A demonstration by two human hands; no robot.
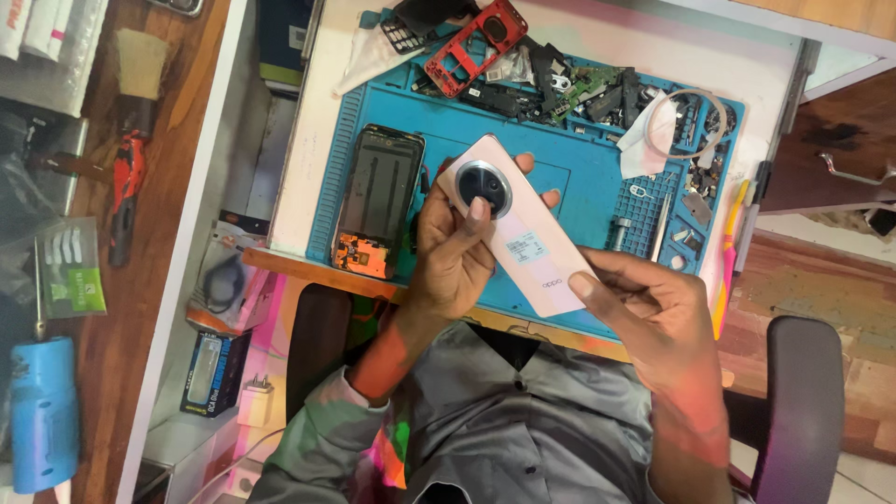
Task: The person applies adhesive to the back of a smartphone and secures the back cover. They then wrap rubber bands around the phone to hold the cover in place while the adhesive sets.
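Both hands are gripping the pink phone back-up: left hand closed around the camera end, right hand pinching the lower corner; steadying both ends seems best.

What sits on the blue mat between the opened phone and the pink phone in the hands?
Head view: only bare blue mat between opened phone and pink phone; left hand grips its camera end.
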